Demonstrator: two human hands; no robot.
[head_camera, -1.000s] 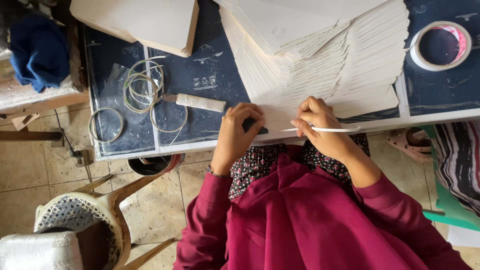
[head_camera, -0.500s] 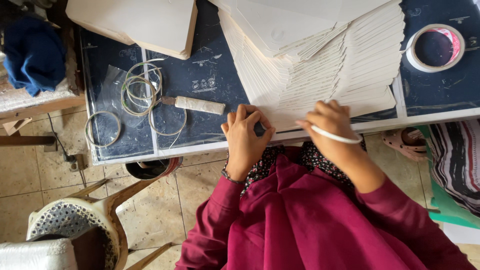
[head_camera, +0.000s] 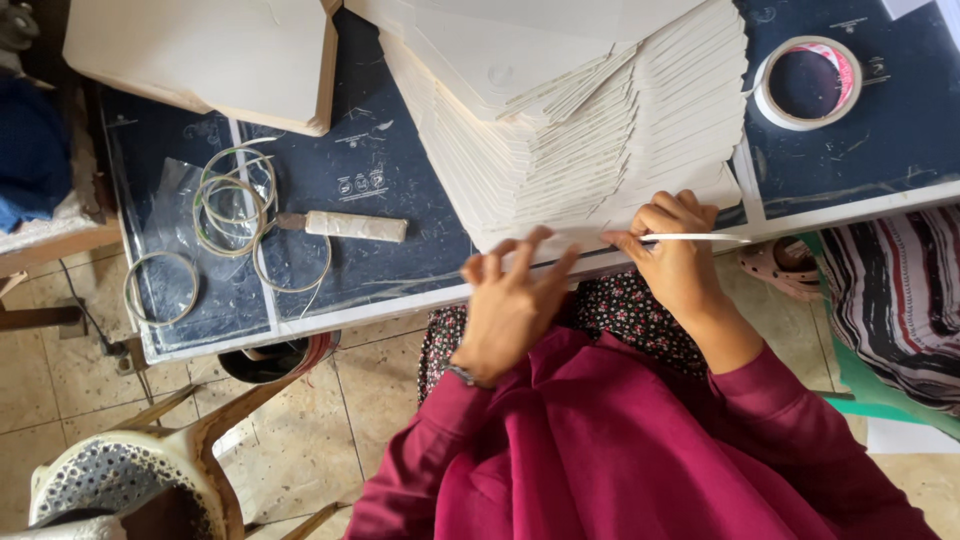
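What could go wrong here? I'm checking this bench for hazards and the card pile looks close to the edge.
The fanned stack of white card sheets reaches the table edge; with the left hand pressing its near corner, the lower sheets might slide off into the lap.

The right hand holds a thin white strip beside the stack; it could snag or bend on the stepped sheet edges.

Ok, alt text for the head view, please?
Seen from above, a person in a maroon top presses the left hand on a fanned stack of white card sheets while the right hand holds a thin white strip; a tape roll lies nearby.
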